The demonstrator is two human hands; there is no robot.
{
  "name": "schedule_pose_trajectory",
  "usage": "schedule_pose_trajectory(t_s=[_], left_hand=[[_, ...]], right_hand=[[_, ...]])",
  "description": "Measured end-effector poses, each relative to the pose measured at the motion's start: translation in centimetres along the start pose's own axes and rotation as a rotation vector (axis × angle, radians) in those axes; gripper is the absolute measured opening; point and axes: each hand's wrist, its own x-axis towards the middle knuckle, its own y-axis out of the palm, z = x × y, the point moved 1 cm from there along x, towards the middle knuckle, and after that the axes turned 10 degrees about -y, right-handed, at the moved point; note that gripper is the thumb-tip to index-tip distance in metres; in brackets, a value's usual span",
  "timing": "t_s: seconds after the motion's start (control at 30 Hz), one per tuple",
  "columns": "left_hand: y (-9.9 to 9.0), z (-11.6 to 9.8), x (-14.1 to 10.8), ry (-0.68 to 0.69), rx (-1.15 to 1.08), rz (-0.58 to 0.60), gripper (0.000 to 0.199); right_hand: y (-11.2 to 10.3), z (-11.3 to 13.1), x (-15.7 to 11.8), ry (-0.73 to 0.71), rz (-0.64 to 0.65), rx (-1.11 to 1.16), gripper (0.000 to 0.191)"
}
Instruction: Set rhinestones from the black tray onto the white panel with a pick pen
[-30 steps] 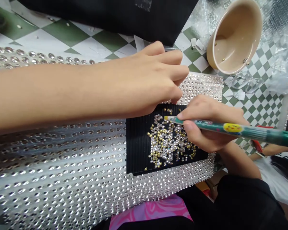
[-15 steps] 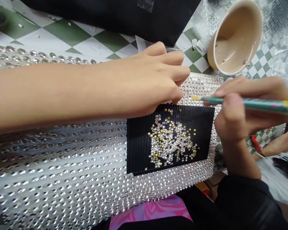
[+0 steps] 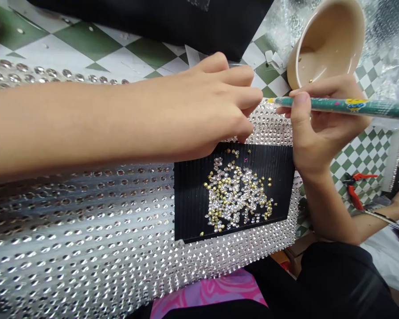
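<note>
Pen (image 3: 339, 105) held clear of loose rhinestones (image 3: 236, 197) on black card (image 3: 191, 204).
Hands apart: right hand (image 3: 322, 128) pinching it, left hand (image 3: 213, 106) curled above.

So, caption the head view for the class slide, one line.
Right hand holds a green pen; left hand rests by a black card of loose rhinestones.

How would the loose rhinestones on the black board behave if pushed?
The rhinestones would probably scatter easily: they're tiny and lie loose in a heap. Many show pointed gold backs, so they may tip or roll, though ridges on the board might catch some.
</note>
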Motion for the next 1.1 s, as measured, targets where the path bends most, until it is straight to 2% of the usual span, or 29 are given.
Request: schedule_pose_trajectory(t_s=[0.27,0.4,0.43,0.53,0.6,0.63,0.77,0.93,1.03,1.1], left_hand=[[0.0,0.0,-0.1,-0.010,0.000,0.011,0.034],[0.0,-0.1,0.0,-0.025,-0.036,0.001,0.040],[0.0,-0.1,0.0,-0.033,-0.056,0.004,0.040],[0.0,-0.1,0.1,-0.047,-0.097,0.028,0.042],[0.0,-0.1,0.2,-0.033,-0.086,0.025,0.041],[0.0,-0.1,0.2,-0.024,-0.075,0.010,0.040],[0.1,-0.1,0.2,-0.028,-0.066,0.022,0.037],[0.1,0.0,0.0,-0.008,-0.044,-0.005,0.034],[0.0,0.0,-0.1,0.009,-0.027,-0.015,0.031],[0.0,0.0,-0.1,-0.007,-0.039,-0.006,0.033]], right_hand=[[-0.1,-0.2,0.0,-0.016,-0.042,-0.011,0.016],[-0.6,1.3,0.1,0.013,-0.099,0.115,0.013],[-0.8,1.9,0.1,0.003,-0.055,0.197,0.011],[-1.0,3.9,0.2,-0.035,0.204,0.405,0.014],[-1.0,4.8,0.1,-0.017,0.337,0.435,0.018],[-0.9,5.1,0.1,-0.017,0.356,0.429,0.020],[-0.5,5.2,0.0,-0.049,0.326,0.416,0.022],[-0.7,5.1,0.1,-0.078,0.360,0.459,0.021],[-1.4,4.7,0.1,0.009,0.282,0.382,0.015],[-1.7,4.0,0.2,0.095,0.162,0.257,0.009]])
